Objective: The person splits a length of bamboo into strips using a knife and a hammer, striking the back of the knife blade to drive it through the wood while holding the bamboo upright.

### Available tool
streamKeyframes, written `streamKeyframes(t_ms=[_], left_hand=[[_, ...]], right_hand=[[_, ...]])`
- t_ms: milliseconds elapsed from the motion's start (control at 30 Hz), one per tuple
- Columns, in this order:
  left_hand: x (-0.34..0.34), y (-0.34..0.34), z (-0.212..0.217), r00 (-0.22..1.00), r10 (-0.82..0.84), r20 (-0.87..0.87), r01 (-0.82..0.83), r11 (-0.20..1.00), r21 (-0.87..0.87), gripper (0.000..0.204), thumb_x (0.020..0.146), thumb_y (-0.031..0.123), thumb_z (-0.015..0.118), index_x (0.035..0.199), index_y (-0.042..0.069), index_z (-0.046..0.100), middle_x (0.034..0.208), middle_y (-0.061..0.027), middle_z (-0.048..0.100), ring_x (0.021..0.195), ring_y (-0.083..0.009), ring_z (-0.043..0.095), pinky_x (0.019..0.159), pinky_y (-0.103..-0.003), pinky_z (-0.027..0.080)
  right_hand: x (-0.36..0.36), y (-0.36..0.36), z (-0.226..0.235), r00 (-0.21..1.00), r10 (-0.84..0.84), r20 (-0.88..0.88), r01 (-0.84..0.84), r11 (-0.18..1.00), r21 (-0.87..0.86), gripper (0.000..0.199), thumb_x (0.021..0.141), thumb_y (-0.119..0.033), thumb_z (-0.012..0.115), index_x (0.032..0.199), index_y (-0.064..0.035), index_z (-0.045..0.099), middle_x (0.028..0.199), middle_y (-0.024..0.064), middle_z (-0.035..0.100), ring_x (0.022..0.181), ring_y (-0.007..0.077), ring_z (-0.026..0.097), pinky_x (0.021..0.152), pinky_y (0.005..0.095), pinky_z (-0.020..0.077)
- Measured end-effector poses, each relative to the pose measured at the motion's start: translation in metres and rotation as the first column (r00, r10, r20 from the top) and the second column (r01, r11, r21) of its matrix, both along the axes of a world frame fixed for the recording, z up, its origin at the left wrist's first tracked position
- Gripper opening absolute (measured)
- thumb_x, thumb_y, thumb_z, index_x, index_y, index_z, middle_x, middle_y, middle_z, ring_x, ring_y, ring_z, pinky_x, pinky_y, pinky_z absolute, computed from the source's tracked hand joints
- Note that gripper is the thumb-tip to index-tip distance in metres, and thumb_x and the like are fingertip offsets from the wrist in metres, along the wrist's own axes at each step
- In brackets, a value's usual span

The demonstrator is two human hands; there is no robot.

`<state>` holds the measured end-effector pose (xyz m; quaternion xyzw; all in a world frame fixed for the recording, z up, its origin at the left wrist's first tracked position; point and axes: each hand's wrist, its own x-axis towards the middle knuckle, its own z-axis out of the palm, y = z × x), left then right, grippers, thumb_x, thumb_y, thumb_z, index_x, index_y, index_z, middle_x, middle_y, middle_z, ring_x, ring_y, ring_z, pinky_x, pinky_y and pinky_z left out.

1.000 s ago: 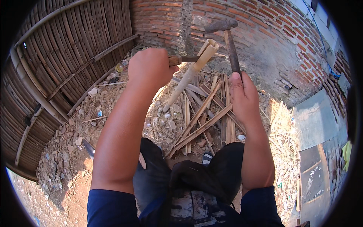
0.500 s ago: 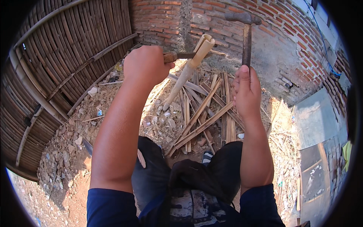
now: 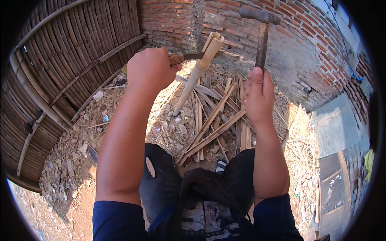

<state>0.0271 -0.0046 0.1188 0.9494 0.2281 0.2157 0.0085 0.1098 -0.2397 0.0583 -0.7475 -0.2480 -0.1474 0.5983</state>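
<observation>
My left hand is closed round the wooden handle of a knife. Its dark blade sits in a split at the upper part of a bamboo pole, which stands tilted with its lower end on the rubble. The pole's top is cracked open into parts. In my right hand a hammer is gripped by its dark handle, held upright with the metal head at the top. The hammer head is apart from the knife and the pole, up and to their right.
Split bamboo strips lie crossed in a pile before my knees. A bamboo-slat wall rises on the left and a brick wall at the back. Stones and straw cover the ground. Grey sheets are at the right.
My left hand, the knife and the pole's top have shifted slightly left. The hammer head has swung slightly right, while my right hand has moved a little left.
</observation>
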Motion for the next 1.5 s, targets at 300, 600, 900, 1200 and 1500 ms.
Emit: streamKeyframes(t_ms=[300,600,900,1200,1500], left_hand=[[-0.005,0.0,-0.006,1.0,0.008,0.007,-0.008,1.0,0.0,0.045,0.087,0.053,0.075,0.102,0.011,0.077,0.094,-0.0114,0.075,0.092,-0.0306,0.074,0.078,-0.044,0.059],[0.003,-0.008,-0.004,0.999,-0.002,-0.039,0.002,1.0,-0.011,0.047,0.089,0.054,0.073,0.101,0.009,0.073,0.095,-0.0112,0.075,0.096,-0.0308,0.072,0.081,-0.046,0.058],[0.006,-0.007,-0.007,1.0,-0.009,-0.014,0.009,1.0,-0.009,0.043,0.088,0.051,0.074,0.099,0.01,0.075,0.092,-0.0118,0.075,0.092,-0.031,0.074,0.078,-0.045,0.058],[0.008,-0.018,-0.011,1.0,-0.024,-0.008,0.024,1.0,0.013,0.041,0.086,0.05,0.077,0.098,0.01,0.078,0.093,-0.0119,0.076,0.09,-0.0298,0.075,0.076,-0.042,0.06],[0.009,-0.002,-0.006,1.0,0.017,0.006,-0.017,1.0,-0.002,0.043,0.086,0.05,0.076,0.103,0.011,0.077,0.097,-0.0109,0.076,0.092,-0.0306,0.074,0.079,-0.043,0.06]], right_hand=[[0.002,0.004,0.01,1.0,-0.002,0.02,0.008,0.95,-0.312,0.047,0.108,-0.045,0.049,0.106,0.0005,0.057,0.072,0.0165,0.061,0.066,0.0329,0.061,0.066,0.0427,0.0484],[0.01,0.008,-0.014,0.994,0.021,0.107,0.046,0.808,-0.587,0.046,0.106,-0.044,0.052,0.105,0.0007,0.059,0.08,0.0209,0.065,0.074,0.041,0.064,0.072,0.0485,0.0498],[0.014,-0.008,0.037,0.998,-0.056,0.041,0.059,0.996,-0.069,0.047,0.108,-0.046,0.049,0.101,-0.0006,0.057,0.077,0.0158,0.064,0.073,0.0359,0.063,0.068,0.0412,0.0484],[0.018,0.003,-0.007,0.997,0.068,0.031,-0.04,0.842,-0.538,0.048,0.107,-0.046,0.05,0.099,-0.0002,0.057,0.075,0.0186,0.064,0.072,0.0376,0.065,0.069,0.0454,0.0486],[0.008,-0.007,0.006,0.979,-0.098,0.18,0.144,0.954,-0.264,0.05,0.107,-0.048,0.05,0.097,0.0002,0.057,0.072,0.0172,0.061,0.066,0.0348,0.06,0.067,0.046,0.0471]])
